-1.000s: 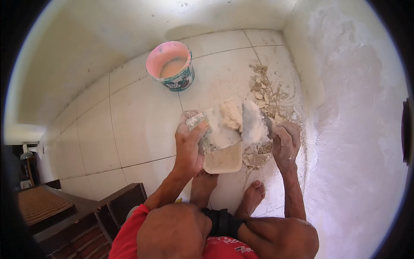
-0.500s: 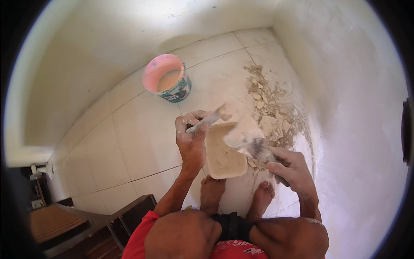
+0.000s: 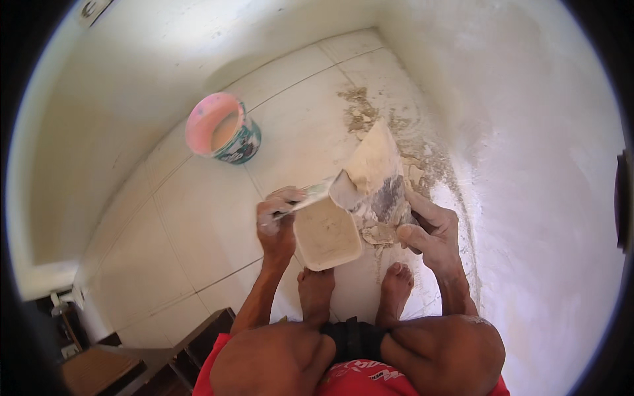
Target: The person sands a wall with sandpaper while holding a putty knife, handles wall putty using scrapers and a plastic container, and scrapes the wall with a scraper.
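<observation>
My left hand (image 3: 276, 214) is closed round the pale handle of a putty knife (image 3: 314, 193). The knife's small metal blade touches, or nearly touches, a broad flat scraper (image 3: 391, 198) smeared with white and grey. Pinched at its near edge, that scraper is in my right hand (image 3: 430, 231), thumb on top. A thick mound of cream putty (image 3: 374, 158) covers its far part. Below the two tools a cream rectangular tray (image 3: 330, 264) rests on the floor in front of my feet, with a thin layer of putty inside.
A pink-lined green bucket (image 3: 246, 142) with beige paste stands on the tiles at far left. Crumbled plaster debris (image 3: 360, 109) lies along the right wall (image 3: 522, 198). Dark wooden furniture (image 3: 198, 346) is at lower left. My bare feet (image 3: 316, 295) flank the tray's near side.
The putty knife has swung from pointing up and away to meeting the broad scraper. The scraper has turned, its putty end now pointing away from me. The whole view has shifted slightly.
</observation>
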{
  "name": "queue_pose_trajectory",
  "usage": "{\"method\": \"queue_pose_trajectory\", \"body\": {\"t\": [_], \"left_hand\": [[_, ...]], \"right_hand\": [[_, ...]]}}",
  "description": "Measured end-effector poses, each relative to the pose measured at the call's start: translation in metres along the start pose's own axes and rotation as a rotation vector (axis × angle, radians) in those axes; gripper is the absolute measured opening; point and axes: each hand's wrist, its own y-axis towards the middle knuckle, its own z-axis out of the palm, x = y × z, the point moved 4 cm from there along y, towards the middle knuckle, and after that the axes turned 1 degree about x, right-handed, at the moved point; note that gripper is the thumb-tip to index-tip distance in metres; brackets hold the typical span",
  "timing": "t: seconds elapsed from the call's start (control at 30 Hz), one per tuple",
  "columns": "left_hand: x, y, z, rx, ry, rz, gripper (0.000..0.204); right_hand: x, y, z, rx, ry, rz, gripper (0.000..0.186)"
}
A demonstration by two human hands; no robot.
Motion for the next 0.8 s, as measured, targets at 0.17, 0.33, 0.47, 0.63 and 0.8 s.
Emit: {"method": "queue_pose_trajectory", "body": {"t": [0.17, 0.33, 0.47, 0.63, 0.8], "left_hand": [[0.021, -0.007, -0.009, -0.385, -0.492, -0.570, 0.019], [0.004, -0.002, 0.015, -0.259, -0.913, -0.942, 0.029], [-0.014, 0.010, 0.018, -0.232, -0.985, -0.972, 0.033], [-0.024, 0.013, 0.002, -0.321, -0.910, -0.814, 0.028], [-0.028, 0.030, -0.008, -0.284, -0.737, -0.762, 0.028]], "right_hand": [[0.009, -0.001, -0.018, -0.218, -0.477, -0.277, 0.052], [0.027, 0.021, -0.008, -0.264, -0.819, -0.558, 0.035], [-0.007, 0.043, 0.001, -0.111, -0.926, -0.922, 0.044], [-0.033, 0.048, -0.005, -0.145, -1.147, -0.869, 0.036], [-0.032, 0.048, -0.060, -0.283, -1.132, -0.816, 0.038]]}}
